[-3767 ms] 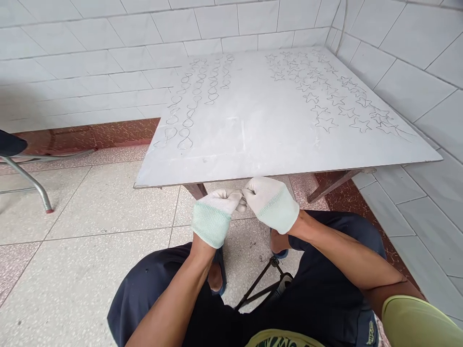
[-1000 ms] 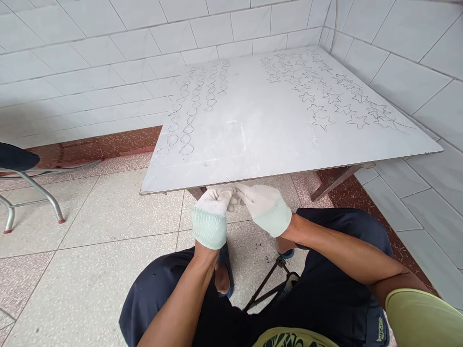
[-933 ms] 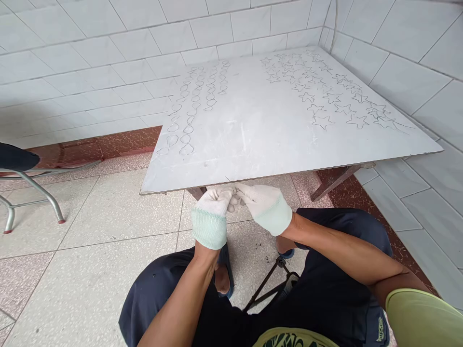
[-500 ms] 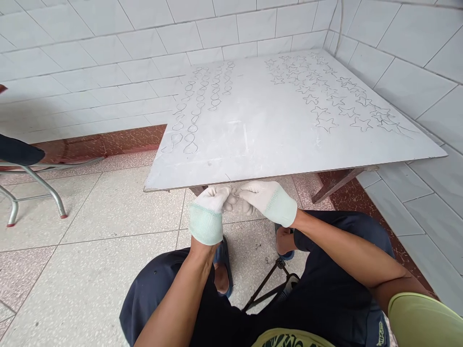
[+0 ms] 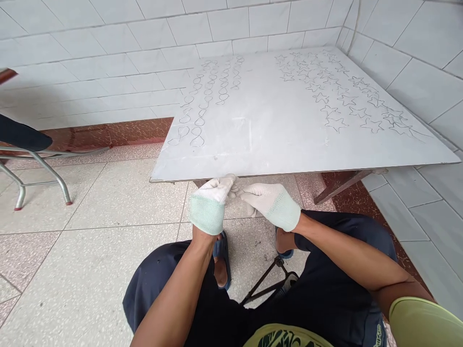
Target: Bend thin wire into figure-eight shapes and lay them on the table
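Observation:
Both my hands wear white knit gloves with pale green cuffs, and they meet just in front of the board's near edge. My left hand point(image 5: 214, 192) is closed, its thumb and fingertips pinched together near the edge. To its right, my right hand point(image 5: 266, 198) pinches with thumb and forefinger close to the left fingertips. A thin piece of wire is between them, mostly hidden by the gloves; its shape cannot be made out. On the white board point(image 5: 285, 140) lie rows of wire figure-eights point(image 5: 197, 137) at the left and several wire stars point(image 5: 336, 124) at the right.
White tiled walls point(image 5: 115, 53) border the board at the back and right. A brown leg point(image 5: 338, 187) supports it. A metal-legged stool point(image 5: 50, 174) stands at the far left, with part of a dark-clothed person above it. A dark folding frame point(image 5: 265, 282) is between my feet.
The view has shifted slightly. My left fingertips have risen a little toward the board's edge, and the hands are slightly farther apart. The wire end that stuck up above the left fingers no longer shows.

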### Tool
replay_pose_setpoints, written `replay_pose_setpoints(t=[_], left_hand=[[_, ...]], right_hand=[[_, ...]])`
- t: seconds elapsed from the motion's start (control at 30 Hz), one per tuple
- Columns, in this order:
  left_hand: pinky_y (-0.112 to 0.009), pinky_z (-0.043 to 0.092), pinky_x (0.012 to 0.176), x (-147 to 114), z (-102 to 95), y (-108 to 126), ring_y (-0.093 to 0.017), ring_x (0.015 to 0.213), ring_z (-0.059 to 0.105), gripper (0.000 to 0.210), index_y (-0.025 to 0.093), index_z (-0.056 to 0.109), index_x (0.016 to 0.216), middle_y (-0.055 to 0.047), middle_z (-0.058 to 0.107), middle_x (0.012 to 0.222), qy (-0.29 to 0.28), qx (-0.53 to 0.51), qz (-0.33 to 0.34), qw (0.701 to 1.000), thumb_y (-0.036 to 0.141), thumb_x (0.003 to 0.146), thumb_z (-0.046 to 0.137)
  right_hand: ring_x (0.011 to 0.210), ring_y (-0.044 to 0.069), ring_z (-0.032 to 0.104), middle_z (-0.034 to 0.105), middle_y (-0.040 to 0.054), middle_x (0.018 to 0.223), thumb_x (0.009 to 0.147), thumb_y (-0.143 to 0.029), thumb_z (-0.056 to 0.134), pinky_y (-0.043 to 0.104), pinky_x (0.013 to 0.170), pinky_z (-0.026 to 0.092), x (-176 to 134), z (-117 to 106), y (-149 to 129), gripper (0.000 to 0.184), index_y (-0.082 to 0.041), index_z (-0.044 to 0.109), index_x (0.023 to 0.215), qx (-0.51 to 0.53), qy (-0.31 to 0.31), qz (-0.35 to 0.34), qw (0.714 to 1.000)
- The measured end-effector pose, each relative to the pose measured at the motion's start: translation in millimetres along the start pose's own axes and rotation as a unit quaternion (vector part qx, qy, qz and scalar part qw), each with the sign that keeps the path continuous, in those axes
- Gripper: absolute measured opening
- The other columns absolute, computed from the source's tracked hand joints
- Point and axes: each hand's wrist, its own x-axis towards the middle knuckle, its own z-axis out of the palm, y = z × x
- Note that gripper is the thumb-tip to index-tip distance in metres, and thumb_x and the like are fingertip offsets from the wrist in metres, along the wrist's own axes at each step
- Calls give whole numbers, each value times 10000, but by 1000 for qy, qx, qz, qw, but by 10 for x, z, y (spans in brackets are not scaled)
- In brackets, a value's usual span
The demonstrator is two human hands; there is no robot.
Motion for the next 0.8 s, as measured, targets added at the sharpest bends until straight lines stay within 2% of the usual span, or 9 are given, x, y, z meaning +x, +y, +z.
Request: replay_pose_setpoints(t=[0.1,0.23,0.3,0.4,0.5,0.57,0.67,0.8], left_hand=[[-296,475,605,-1,41,38,-147,609,578,403,184,672,692,-18,647,670,-10,-74,-31,997,533,743,867],[-262,393,507,-10,33,92,-100,545,454,468,188,605,676,25,547,636,-96,-172,-70,978,537,688,917],[-256,398,513,-10,18,89,-95,551,449,473,187,598,683,31,538,649,-109,-189,-77,973,526,680,928],[-280,443,555,-27,-13,66,-116,572,497,450,187,648,746,13,597,686,-79,-153,-60,983,563,725,895],[-323,506,651,-62,-61,62,-187,680,632,465,180,749,894,-36,689,736,-37,-50,-7,998,644,865,747],[-336,523,702,-69,-92,74,-225,776,695,460,184,780,941,-57,733,783,-30,20,20,999,635,900,705],[-330,516,676,-33,-115,96,-229,773,699,365,182,798,918,-49,737,763,-44,73,20,996,539,858,751],[-318,508,626,37,-115,118,-202,696,658,316,170,818,943,-38,738,741,-74,53,-3,996,426,759,802]], right_hand=[[604,122,650,712,-28,642,1010,-442,631,249,635,504,-15,15,57,318,-226,833,894,-36,-6,-33,999],[608,110,628,734,-54,680,1016,-442,650,241,657,489,-56,5,79,267,-274,857,1007,-84,-22,-79,993],[610,110,625,736,-59,680,1010,-437,661,243,674,491,-71,0,55,251,-282,859,1001,-92,-26,-84,992],[641,124,652,729,-47,657,1004,-434,647,256,709,510,-65,-6,-9,279,-262,848,916,-62,-15,-46,997],[647,145,670,725,-31,644,970,-430,659,272,681,525,-31,-24,-49,274,-240,828,868,-7,2,-9,1000],[676,157,692,729,-25,649,951,-421,674,278,697,544,-5,-38,-46,249,-236,824,881,11,11,-11,1000],[704,162,708,726,-16,641,962,-422,653,280,730,561,22,-43,-23,288,-231,791,798,11,12,-19,1000],[612,139,658,694,-21,604,961,-456,654,265,659,539,23,-9,-17,374,-229,702,668,13,29,-10,999]])
